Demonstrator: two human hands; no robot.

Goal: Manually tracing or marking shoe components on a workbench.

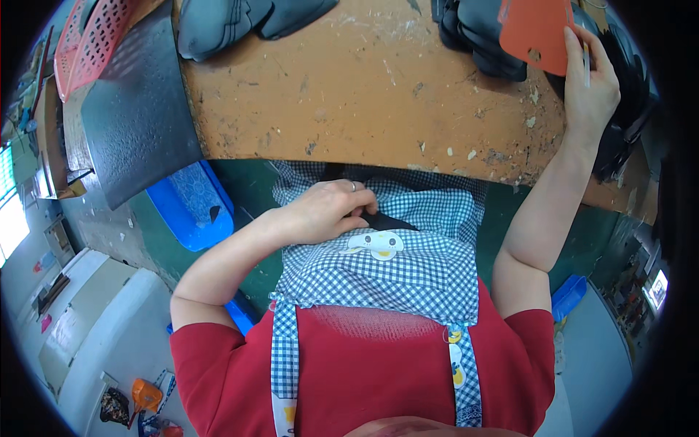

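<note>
Right hand (591,87) fingers gripping one orange template (535,29), left hand (324,211) fingers curled on one dark piece (389,221)

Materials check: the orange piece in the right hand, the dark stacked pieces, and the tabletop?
Orange piece: thin stiff sheet, likely plastic or card, matte, clean cut edge, small hole; held by the right hand. Dark stacked pieces: probably leather or synthetic sheet, dull grey-black, soft curved outlines. Tabletop: looks like wood or board, worn brown, scratched, with pale flecks.
</note>
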